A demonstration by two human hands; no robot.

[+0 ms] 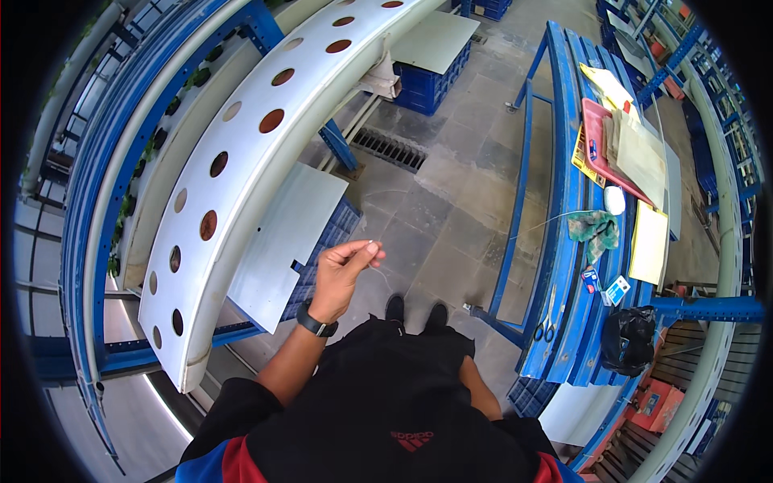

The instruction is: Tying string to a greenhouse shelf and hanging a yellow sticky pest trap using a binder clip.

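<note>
My left hand (349,268) is raised in front of me, its thumb and forefinger pinched on a thin white string. Part of the string hangs below the fingers. My right hand is out of view; only the forearm shows beside the black garment. On the blue slatted table (564,338) at the right, a white ball of string (614,200) lies beside a green cloth (595,232), and a thin strand runs left from there. Scissors (545,326), small blue-and-white boxes (616,290), a black plastic bag (629,339) and a pink tray (595,121) with pale sheets (640,151) rest on it too.
A white channel with round holes (241,163) curves along my left, above a white board (290,235) on a blue crate (344,226). Another blue crate (432,84) stands farther off. A floor drain grate (389,150) lies in the tiled aisle. Yellow paper (649,241) lies on the table.
</note>
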